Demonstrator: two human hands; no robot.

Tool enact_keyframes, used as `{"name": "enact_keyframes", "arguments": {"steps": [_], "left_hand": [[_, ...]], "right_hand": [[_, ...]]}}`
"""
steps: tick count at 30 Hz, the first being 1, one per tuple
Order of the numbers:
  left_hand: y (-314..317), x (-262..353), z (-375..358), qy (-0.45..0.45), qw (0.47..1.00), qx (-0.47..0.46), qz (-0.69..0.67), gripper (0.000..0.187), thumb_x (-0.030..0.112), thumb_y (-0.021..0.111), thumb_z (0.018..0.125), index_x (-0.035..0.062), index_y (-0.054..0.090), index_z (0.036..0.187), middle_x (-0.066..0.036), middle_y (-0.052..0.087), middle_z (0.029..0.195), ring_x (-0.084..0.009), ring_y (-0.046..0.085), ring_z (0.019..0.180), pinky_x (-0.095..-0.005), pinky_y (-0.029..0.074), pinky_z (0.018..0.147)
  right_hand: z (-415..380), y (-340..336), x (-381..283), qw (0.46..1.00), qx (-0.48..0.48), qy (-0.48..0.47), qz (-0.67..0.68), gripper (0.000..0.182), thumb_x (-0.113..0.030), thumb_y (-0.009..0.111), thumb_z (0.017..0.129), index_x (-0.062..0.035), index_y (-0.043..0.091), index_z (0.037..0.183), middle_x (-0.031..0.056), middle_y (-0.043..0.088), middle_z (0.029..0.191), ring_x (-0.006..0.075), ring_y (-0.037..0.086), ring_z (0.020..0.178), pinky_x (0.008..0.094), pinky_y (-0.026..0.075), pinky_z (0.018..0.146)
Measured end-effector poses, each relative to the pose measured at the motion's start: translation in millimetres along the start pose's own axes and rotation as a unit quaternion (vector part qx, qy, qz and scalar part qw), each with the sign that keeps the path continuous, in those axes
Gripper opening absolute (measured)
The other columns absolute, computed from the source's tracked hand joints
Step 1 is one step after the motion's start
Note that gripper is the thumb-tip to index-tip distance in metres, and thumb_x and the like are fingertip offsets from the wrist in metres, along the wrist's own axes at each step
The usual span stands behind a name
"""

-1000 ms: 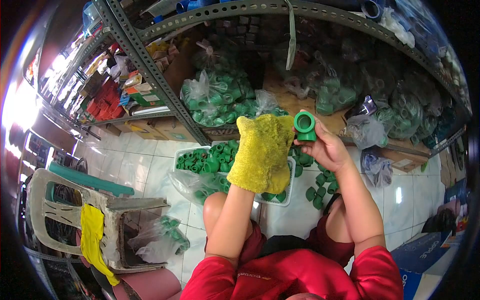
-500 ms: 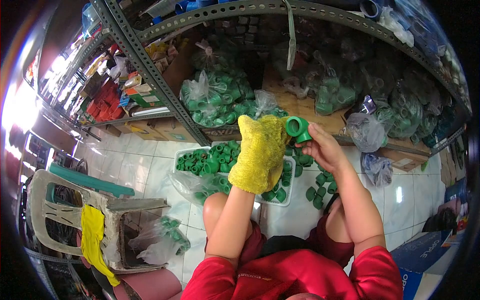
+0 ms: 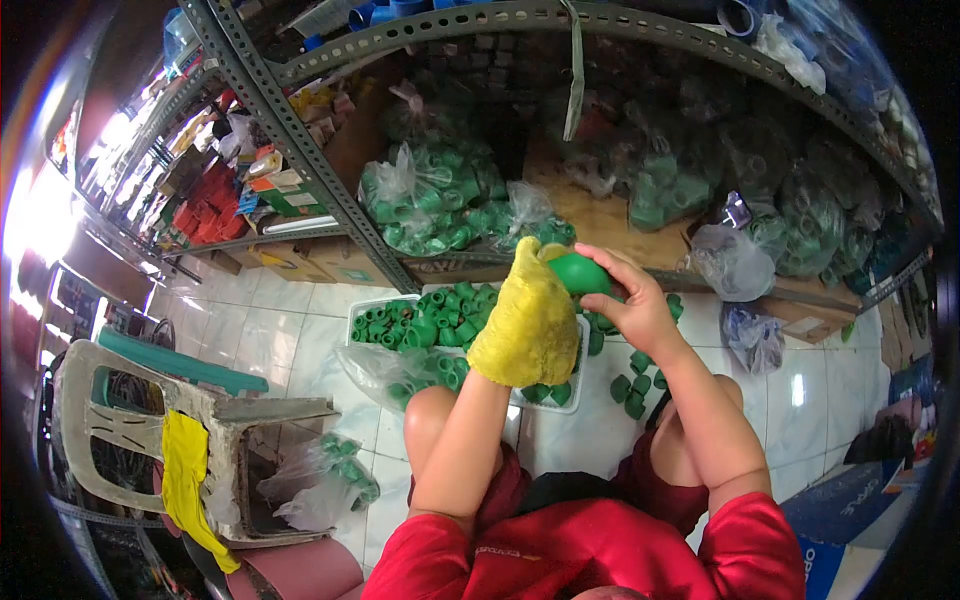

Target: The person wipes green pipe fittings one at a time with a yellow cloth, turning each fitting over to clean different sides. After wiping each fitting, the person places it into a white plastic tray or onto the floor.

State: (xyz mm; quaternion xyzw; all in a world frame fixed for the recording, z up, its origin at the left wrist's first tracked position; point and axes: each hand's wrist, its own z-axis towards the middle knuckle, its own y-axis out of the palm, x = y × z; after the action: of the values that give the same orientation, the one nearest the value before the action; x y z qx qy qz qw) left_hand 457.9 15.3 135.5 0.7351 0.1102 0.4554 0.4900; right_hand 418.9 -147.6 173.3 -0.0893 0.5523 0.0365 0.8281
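My left hand is inside a fuzzy yellow mitt [image 3: 525, 325], which hides its fingers. The mitt's tip folds against a green pipe elbow [image 3: 578, 274], covering its far end. On the elbow's other side, my right hand [image 3: 640, 315] is bare, with thumb and fingers closed around it. Both hands hold the elbow above a white tray [image 3: 568, 406]. Many green pipe fittings [image 3: 440, 318] fill the tray, and a clear plastic bag [image 3: 372, 372] with more fittings lies over its left front corner. Loose green elbows [image 3: 635, 385] are on the tiles right of the tray.
A metal shelf [image 3: 350, 215] ahead holds bagged green fittings [image 3: 435, 195]. To my left stands a worn plastic chair [image 3: 85, 400] with a yellow cloth [image 3: 185, 465] draped on it. Another bag of fittings [image 3: 325, 480] lies beside it. A blue box [image 3: 840, 520] is at right.
The elbow has turned, so its open end no longer faces me and its smooth outer bend shows. My mitted left hand has rotated over its end, and my right hand has shifted its grip.
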Motion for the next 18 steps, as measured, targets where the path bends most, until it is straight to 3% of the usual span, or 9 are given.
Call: {"name": "enact_keyframes", "arguments": {"steps": [1,3,5,7,9,10,12,15,18], "left_hand": [[6,0,0,0.022,1.000,0.014,0.012,0.038,0.042,0.037,0.091,0.0102,0.049,0.108,-0.004,0.054,0.087,-0.0139,0.052,0.071,-0.0265,0.044,0.061],[-12,-16,-3,0.047,0.994,0.087,0.037,0.033,0.036,0.040,0.091,0.0078,0.049,0.106,-0.006,0.054,0.088,-0.0151,0.053,0.074,-0.0287,0.045,0.064],[9,-14,-13,0.043,0.997,0.055,-0.027,0.027,0.026,0.043,0.090,0.0052,0.048,0.107,-0.007,0.053,0.090,-0.0180,0.053,0.077,-0.0308,0.046,0.067],[-23,-34,4,0.125,0.988,-0.044,0.079,0.027,0.022,0.043,0.090,0.0027,0.046,0.109,-0.009,0.053,0.093,-0.0215,0.054,0.079,-0.0332,0.047,0.070],[-38,-50,14,0.244,0.920,0.069,0.298,0.027,0.022,0.043,0.090,0.0035,0.046,0.110,-0.009,0.053,0.095,-0.0212,0.054,0.082,-0.0331,0.047,0.070],[-33,-46,11,0.244,0.920,0.069,0.298,0.027,0.022,0.043,0.090,0.0035,0.046,0.110,-0.009,0.053,0.095,-0.0212,0.054,0.082,-0.0331,0.047,0.070],[-15,-30,0,0.094,0.994,0.061,-0.004,0.038,0.034,0.042,0.090,0.0062,0.044,0.117,-0.008,0.054,0.103,-0.0196,0.055,0.090,-0.0324,0.048,0.072],[-11,-19,1,0.015,0.992,0.012,-0.121,0.041,0.038,0.040,0.090,0.0071,0.044,0.118,-0.008,0.054,0.104,-0.0191,0.055,0.088,-0.0321,0.048,0.071],[-7,-20,2,0.057,0.992,-0.008,-0.113,0.042,0.038,0.040,0.090,0.0069,0.043,0.118,-0.008,0.053,0.106,-0.0192,0.055,0.087,-0.0309,0.048,0.072]], "right_hand": [[0,-1,-1,1.000,-0.001,-0.002,0.001,0.047,-0.008,0.063,0.076,-0.0087,0.048,0.121,0.0045,0.051,0.110,0.0114,0.047,0.102,0.0227,0.041,0.082],[-2,-4,0,0.978,0.000,0.192,0.079,0.046,-0.011,0.064,0.077,-0.0076,0.048,0.120,0.0048,0.050,0.108,0.0110,0.047,0.099,0.0230,0.041,0.082],[-2,-7,2,0.968,-0.013,0.238,0.073,0.043,-0.012,0.063,0.078,-0.0069,0.049,0.119,0.0046,0.050,0.107,0.0111,0.047,0.099,0.0240,0.041,0.083],[-2,-6,5,0.957,-0.030,0.280,0.065,0.041,-0.013,0.062,0.079,-0.0062,0.049,0.118,0.0044,0.049,0.107,0.0112,0.047,0.098,0.0250,0.041,0.083],[-6,3,8,0.995,0.017,0.083,0.048,0.039,-0.008,0.064,0.076,-0.0052,0.051,0.113,0.0060,0.050,0.109,0.0157,0.049,0.098,0.0269,0.041,0.084],[-5,5,8,0.995,0.017,0.084,0.048,0.039,-0.008,0.064,0.076,-0.0052,0.051,0.113,0.0060,0.050,0.109,0.0157,0.049,0.098,0.0269,0.041,0.084],[-4,8,7,0.985,0.021,-0.058,-0.161,0.042,0.003,0.063,0.070,-0.0057,0.053,0.109,0.0078,0.050,0.113,0.0195,0.048,0.104,0.0290,0.039,0.089],[-1,8,14,0.976,-0.023,-0.124,-0.180,0.047,0.004,0.064,0.065,-0.0075,0.053,0.109,0.0099,0.049,0.117,0.0241,0.047,0.108,0.0313,0.036,0.093],[4,5,11,0.977,-0.032,-0.118,-0.176,0.046,0.002,0.064,0.067,-0.0113,0.054,0.110,0.0108,0.051,0.114,0.0265,0.046,0.110,0.0325,0.038,0.091]]}}
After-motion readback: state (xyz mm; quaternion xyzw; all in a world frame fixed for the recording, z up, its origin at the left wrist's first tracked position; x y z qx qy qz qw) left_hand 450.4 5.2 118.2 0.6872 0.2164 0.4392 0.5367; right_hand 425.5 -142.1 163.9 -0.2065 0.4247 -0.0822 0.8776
